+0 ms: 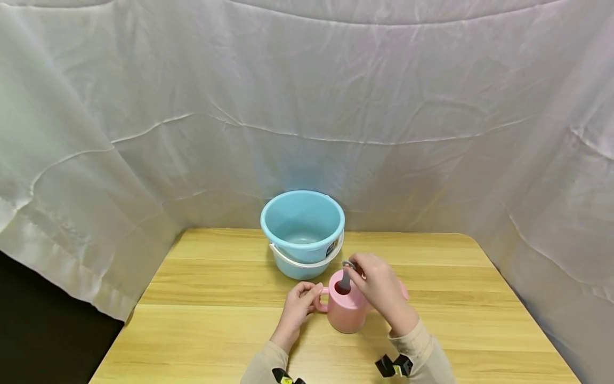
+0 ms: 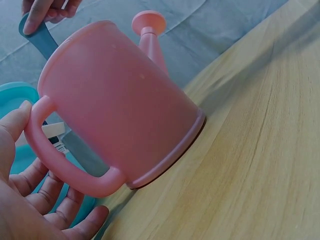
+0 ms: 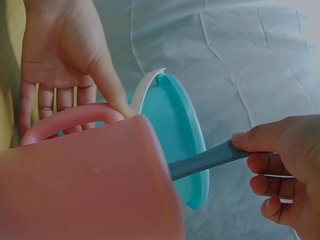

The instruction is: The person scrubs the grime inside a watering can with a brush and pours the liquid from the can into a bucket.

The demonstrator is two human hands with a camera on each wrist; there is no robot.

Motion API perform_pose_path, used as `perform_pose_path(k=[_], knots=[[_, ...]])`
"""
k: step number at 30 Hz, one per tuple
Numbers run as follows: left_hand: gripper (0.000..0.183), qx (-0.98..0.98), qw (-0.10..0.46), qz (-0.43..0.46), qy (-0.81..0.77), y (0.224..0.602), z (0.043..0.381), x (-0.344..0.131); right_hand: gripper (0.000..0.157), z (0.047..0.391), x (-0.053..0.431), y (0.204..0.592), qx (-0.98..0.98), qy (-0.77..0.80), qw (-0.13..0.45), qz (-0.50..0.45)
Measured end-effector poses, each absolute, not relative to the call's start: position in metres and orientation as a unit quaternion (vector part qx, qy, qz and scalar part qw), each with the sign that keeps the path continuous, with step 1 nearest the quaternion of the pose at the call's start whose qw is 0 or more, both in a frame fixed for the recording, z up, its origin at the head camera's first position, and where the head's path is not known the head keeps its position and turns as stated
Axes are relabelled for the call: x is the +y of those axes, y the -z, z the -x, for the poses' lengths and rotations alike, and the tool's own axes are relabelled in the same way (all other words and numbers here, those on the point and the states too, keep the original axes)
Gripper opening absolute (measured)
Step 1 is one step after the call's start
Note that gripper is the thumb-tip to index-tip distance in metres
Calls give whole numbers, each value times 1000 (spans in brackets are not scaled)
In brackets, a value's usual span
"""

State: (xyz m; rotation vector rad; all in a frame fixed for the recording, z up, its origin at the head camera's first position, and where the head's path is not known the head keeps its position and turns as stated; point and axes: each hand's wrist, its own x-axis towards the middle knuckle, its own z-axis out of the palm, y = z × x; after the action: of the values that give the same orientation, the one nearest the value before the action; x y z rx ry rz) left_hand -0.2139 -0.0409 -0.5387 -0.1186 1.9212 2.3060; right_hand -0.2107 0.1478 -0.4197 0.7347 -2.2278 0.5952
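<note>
A pink watering can (image 1: 346, 318) stands upright on the table, its handle to the left and its spout rose (image 2: 149, 22) on the far side in the left wrist view. My left hand (image 1: 297, 310) holds the can's handle (image 2: 75, 177), thumb at the top of the loop and fingers behind it. Between thumb and fingers, my right hand (image 1: 379, 280) pinches the upper end of a grey-blue handle (image 3: 210, 159). This long, flat handle slants down into the round opening in the can's top; its lower end is hidden inside.
Just behind the can, a light blue bucket (image 1: 303, 246) with a white carrying handle (image 1: 307, 265) stands near the table's back edge. Pale cloth (image 1: 384, 106) hangs behind and at both sides of the wooden table (image 1: 206, 320).
</note>
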Motion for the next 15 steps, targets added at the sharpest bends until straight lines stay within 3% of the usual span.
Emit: perform_pose_path(k=[15], knots=[[42, 639, 69, 41, -765, 539, 214, -40, 22, 212, 148, 427, -870, -222, 347, -271]])
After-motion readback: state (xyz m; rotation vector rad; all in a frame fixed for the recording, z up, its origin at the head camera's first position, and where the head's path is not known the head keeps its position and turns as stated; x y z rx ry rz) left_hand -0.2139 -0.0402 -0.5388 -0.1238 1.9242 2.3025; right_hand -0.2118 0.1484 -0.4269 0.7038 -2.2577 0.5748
